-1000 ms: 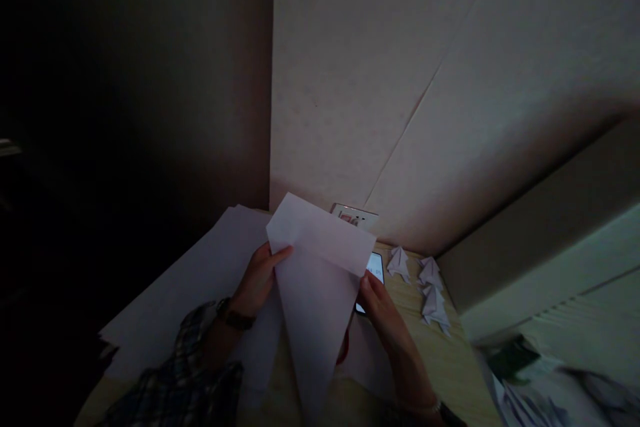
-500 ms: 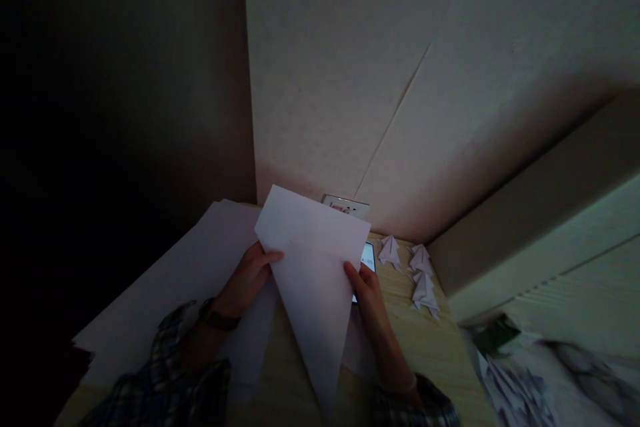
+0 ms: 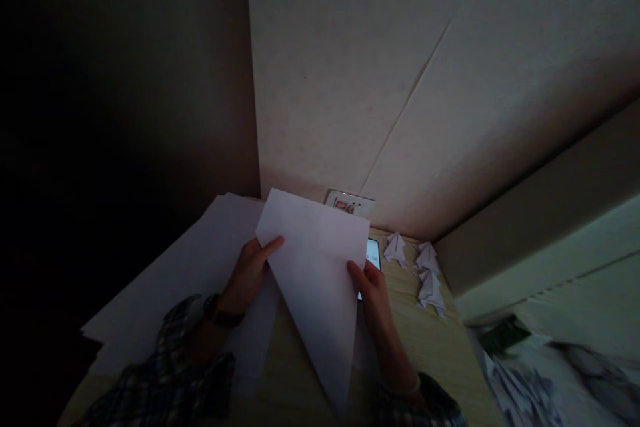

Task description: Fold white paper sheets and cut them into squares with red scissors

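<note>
A folded sheet of white paper point(image 3: 315, 267), broad at the far end and tapering to a point near me, is held up between both hands above the table. My left hand point(image 3: 253, 270) pinches its left edge, thumb on top and fingers behind. On the right edge, my right hand point(image 3: 373, 290) grips it the same way, its fingers partly hidden behind the sheet. Behind the right hand a lit phone point(image 3: 373, 252) lies partly covered by the paper. Large white sheets point(image 3: 185, 280) spread on the table beneath my left forearm.
Several folded paper figures point(image 3: 429, 288) sit at the table's point(image 3: 425, 353) far right. A wall socket point(image 3: 349, 203) is just beyond the far edge. Walls close in behind and at left. Below the table's right side, a pile of folded paper point(image 3: 525, 390) lies near a dark green item point(image 3: 505, 335).
Both hands keep their hold on the folded paper. Its near point has swung slightly right, and my left thumb sits a little higher. The view has shifted slightly.
</note>
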{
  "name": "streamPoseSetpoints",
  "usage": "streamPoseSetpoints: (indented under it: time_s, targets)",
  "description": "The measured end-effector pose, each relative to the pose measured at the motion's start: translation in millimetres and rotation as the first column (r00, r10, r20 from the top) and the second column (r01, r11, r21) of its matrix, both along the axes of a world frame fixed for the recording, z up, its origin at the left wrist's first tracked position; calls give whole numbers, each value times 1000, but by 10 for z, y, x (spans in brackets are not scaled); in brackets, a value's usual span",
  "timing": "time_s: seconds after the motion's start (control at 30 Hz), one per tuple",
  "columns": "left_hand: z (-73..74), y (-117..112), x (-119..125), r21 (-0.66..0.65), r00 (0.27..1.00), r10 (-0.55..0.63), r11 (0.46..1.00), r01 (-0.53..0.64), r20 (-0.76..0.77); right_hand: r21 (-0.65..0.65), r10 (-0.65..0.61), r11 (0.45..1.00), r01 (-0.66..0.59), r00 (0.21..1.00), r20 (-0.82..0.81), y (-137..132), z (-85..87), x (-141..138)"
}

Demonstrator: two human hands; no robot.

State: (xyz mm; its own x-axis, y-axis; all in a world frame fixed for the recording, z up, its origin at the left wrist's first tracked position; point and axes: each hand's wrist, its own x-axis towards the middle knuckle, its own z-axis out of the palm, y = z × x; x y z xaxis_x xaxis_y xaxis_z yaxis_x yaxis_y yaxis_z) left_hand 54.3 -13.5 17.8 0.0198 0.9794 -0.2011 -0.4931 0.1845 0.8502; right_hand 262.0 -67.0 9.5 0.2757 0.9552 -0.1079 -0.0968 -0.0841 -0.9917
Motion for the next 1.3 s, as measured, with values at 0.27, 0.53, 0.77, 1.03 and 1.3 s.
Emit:
streamPoseSetpoints:
  time_s: [0.27,0.53,0.77,1.03,1.3]
  targets:
    - [2,-19,5,36,1000,10,999,-10,-11,-24,-19,1000,16,991,-131,-9,9,-16]
    - [30,-3,-29,53,993,97,994,-94,-68,-9,-47,999,46,994,-99,-20,5,-3]
    - [4,53,-108,84,979,155,986,-145,-130,3,-15,1000,15,999,-45,-43,63,37]
    - [-15,72,-121,115,981,55,993,-34,-188,21,-44,999,44,999,-3,-37,20,123]
    - [38,99,-214,102,964,-93,987,121,-248,26,16,1000,-15,1000,-11,-8,4,287]
